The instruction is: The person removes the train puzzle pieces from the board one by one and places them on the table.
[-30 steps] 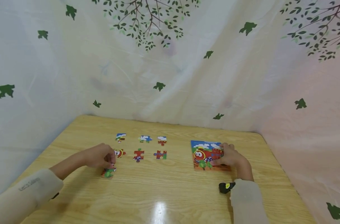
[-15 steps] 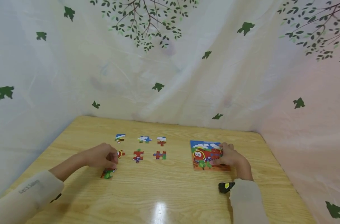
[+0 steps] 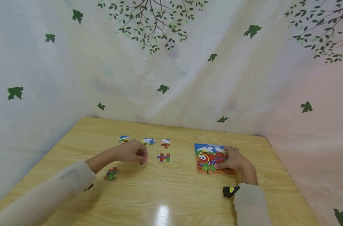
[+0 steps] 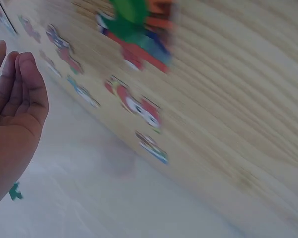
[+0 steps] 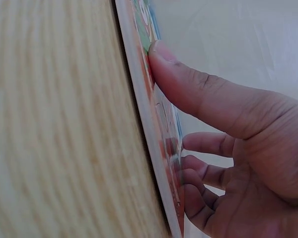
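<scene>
My left hand (image 3: 132,151) hovers over the middle row of jigsaw pieces. In the left wrist view its thumb and fingers are apart with nothing between them. A red jigsaw piece (image 4: 64,52) lies near its fingertips, mostly hidden by the hand in the head view. The piece with a cartoon eye (image 4: 136,108) is also covered there. Closer to me lies a green-and-red piece (image 3: 112,173). On the right, my right hand (image 3: 236,161) rests on a square puzzle board (image 3: 206,169) picturing a red train, its thumb (image 5: 176,74) and fingertips touching the printed face.
Sky pieces (image 3: 149,141) form a back row, with another at its left (image 3: 124,138) and a cloud piece (image 3: 165,142) at its right. A red-and-green piece (image 3: 164,157) lies before that. A leaf-printed curtain (image 3: 188,103) hangs behind the wooden table (image 3: 188,201).
My left hand has moved right, away from the green-and-red piece, which now lies uncovered, to above the middle red piece. The right hand stays on the board.
</scene>
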Demonstrator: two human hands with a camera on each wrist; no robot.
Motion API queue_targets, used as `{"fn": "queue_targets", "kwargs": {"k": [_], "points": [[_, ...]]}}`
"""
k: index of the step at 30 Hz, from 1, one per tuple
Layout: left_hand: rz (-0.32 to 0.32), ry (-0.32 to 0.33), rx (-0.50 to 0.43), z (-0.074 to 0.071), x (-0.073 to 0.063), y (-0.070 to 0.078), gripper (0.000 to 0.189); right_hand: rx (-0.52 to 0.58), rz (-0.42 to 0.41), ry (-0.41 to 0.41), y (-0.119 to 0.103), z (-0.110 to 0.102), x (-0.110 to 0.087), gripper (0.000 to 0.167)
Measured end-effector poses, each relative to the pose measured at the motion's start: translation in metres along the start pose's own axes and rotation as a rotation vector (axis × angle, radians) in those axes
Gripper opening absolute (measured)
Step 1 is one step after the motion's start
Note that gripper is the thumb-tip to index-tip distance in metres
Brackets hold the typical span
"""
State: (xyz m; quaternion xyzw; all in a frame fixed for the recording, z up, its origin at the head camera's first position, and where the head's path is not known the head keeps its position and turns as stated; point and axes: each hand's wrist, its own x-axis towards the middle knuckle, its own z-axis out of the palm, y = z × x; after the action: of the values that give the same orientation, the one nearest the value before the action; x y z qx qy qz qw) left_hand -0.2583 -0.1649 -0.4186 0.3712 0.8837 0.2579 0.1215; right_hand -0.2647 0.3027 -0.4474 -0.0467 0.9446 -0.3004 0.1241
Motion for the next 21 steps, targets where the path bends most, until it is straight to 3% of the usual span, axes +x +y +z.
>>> {"fn": "queue_targets", "kwargs": {"k": [11, 21], "points": [[0.132, -0.052, 0.065, 0.028, 0.072, 0.042, 0.01, 0.006, -0.026, -0.005, 0.004, 0.001, 0.003, 0.11], [0.144, -0.103, 0.106, 0.049, 0.132, 0.08, 0.011, 0.002, -0.042, -0.01, 0.003, -0.002, 0.001, 0.101]]}}
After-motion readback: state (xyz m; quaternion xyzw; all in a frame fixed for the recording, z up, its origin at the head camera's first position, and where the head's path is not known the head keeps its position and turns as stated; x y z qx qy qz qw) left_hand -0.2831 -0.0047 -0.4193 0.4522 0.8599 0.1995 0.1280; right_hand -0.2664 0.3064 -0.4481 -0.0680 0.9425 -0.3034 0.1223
